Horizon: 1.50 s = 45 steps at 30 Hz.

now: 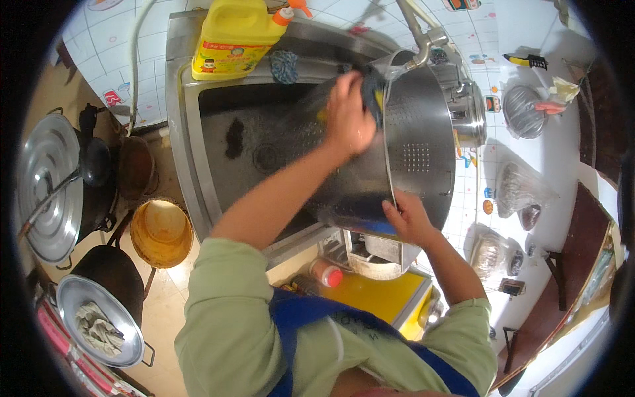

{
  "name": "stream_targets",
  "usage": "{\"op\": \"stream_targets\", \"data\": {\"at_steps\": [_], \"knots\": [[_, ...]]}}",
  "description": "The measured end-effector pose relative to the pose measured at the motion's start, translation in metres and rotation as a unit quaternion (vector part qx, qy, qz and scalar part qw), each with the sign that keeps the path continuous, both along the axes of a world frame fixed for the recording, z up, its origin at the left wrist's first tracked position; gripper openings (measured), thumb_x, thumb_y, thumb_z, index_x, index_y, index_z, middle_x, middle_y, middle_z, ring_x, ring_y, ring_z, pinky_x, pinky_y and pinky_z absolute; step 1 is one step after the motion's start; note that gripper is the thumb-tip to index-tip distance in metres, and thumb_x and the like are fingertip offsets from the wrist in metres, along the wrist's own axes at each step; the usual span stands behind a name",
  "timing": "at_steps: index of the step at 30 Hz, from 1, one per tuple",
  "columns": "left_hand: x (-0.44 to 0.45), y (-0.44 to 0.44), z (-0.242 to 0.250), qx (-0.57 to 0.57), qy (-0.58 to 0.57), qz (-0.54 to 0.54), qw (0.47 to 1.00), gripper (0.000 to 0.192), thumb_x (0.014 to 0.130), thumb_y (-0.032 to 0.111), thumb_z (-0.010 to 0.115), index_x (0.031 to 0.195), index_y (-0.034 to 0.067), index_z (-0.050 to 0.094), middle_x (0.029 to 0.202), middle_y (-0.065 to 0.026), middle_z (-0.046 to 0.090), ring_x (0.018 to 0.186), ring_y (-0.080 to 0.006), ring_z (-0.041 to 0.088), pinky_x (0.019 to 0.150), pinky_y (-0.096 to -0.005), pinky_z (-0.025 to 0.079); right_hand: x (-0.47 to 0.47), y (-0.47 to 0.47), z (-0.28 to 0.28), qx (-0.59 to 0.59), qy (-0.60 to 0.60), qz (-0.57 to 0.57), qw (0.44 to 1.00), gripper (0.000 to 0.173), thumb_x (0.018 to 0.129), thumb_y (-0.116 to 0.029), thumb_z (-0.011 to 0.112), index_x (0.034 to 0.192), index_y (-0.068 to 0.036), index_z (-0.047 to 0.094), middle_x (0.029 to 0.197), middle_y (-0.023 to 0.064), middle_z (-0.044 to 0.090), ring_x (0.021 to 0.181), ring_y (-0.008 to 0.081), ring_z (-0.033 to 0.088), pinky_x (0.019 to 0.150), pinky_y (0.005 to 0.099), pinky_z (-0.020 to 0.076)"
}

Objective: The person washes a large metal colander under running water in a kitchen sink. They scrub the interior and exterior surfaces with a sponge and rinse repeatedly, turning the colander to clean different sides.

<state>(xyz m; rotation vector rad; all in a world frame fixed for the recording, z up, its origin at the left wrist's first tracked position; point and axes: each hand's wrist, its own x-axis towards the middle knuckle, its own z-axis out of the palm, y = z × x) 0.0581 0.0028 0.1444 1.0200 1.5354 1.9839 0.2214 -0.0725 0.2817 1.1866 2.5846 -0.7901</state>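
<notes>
A large perforated stainless steel pot [415, 178] lies tilted over the metal sink [233, 188]. My right hand [411, 218] grips its rim, thumb on the near side. Against the pot's upper part, my left hand [349, 116] holds a dark scrubbing pad or cloth [373, 94] with a bit of yellow on it. Motion blurs that hand, and its fingers partly hide the pad. Above the pot is a metal faucet [422, 47]. A yellow detergent jug [230, 39] with an orange pump top stands on the sink's back ledge, beside a blue-grey scrubber [284, 67].
To the left are a large metal lid [49, 188] with a ladle [94, 161] across it, a yellowish pot [161, 233] and a metal basin [101, 317] holding a crumpled cloth. A red-capped jar [327, 274] rests by a yellow surface [367, 293]. Bags [521, 191] hang at right.
</notes>
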Motion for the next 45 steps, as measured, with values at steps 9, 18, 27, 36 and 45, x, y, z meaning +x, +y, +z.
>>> {"op": "stream_targets", "data": {"at_steps": [9, 18, 27, 36, 45], "knots": [[0.003, 0.023, -0.133, -0.196, -0.045, -0.079, 0.976, 0.05, 0.079, 0.008, 0.056, 0.126, -0.006, 0.044, 0.133, -0.0216, 0.037, 0.122, -0.0403, 0.038, 0.103, -0.042, 0.033, -0.01, 0.038, 0.017, -0.163, -0.104, -0.212, 0.958, 0.054, 0.09, -0.033, 0.057, 0.134, -0.004, 0.044, 0.124, 0.0147, 0.052, 0.11, 0.0231, 0.052, 0.093, 0.0362, 0.0423], [0.058, -0.046, -0.053, -0.043, 0.033, -0.03, 0.998, 0.058, 0.069, -0.001, 0.056, 0.127, -0.001, 0.046, 0.132, -0.0189, 0.036, 0.121, -0.0406, 0.037, 0.104, -0.0459, 0.029, -0.087, 0.133, -0.035, 0.105, 0.01, -0.23, 0.967, 0.048, 0.098, -0.041, 0.043, 0.106, 0.004, 0.059, 0.094, 0.0118, 0.062, 0.088, 0.0188, 0.054, 0.084, 0.0325, 0.0415], [-0.001, 0.065, -0.096, -0.147, -0.081, -0.082, 0.982, 0.044, 0.076, 0.007, 0.052, 0.119, -0.006, 0.051, 0.123, -0.0231, 0.049, 0.113, -0.04, 0.048, 0.1, -0.0429, 0.037, -0.041, 0.041, -0.018, 0.066, 0.055, -0.113, 0.99, 0.026, 0.096, -0.024, 0.05, 0.087, 0.0, 0.053, 0.065, 0.0086, 0.049, 0.06, 0.0141, 0.043, 0.056, 0.0315, 0.0388], [0.106, -0.063, -0.08, -0.094, -0.046, -0.003, 0.994, 0.057, 0.072, -0.006, 0.052, 0.128, -0.002, 0.043, 0.13, -0.0231, 0.037, 0.123, -0.0399, 0.035, 0.106, -0.0424, 0.027, -0.009, 0.034, -0.012, 0.09, 0.011, -0.137, 0.986, 0.021, 0.093, -0.019, 0.051, 0.085, -0.001, 0.055, 0.06, 0.0074, 0.049, 0.055, 0.0124, 0.042, 0.052, 0.0304, 0.0376], [-0.004, 0.08, -0.044, -0.199, 0.016, -0.157, 0.967, 0.05, 0.083, 0.023, 0.05, 0.127, -0.001, 0.047, 0.135, -0.0195, 0.042, 0.125, -0.0352, 0.039, 0.104, -0.0419, 0.034, 0.033, 0.006, -0.001, 0.026, -0.014, 0.004, 1.0, 0.017, 0.09, -0.015, 0.051, 0.098, -0.001, 0.055, 0.067, 0.0181, 0.054, 0.058, 0.0318, 0.055, 0.058, 0.0385, 0.0434]]}}
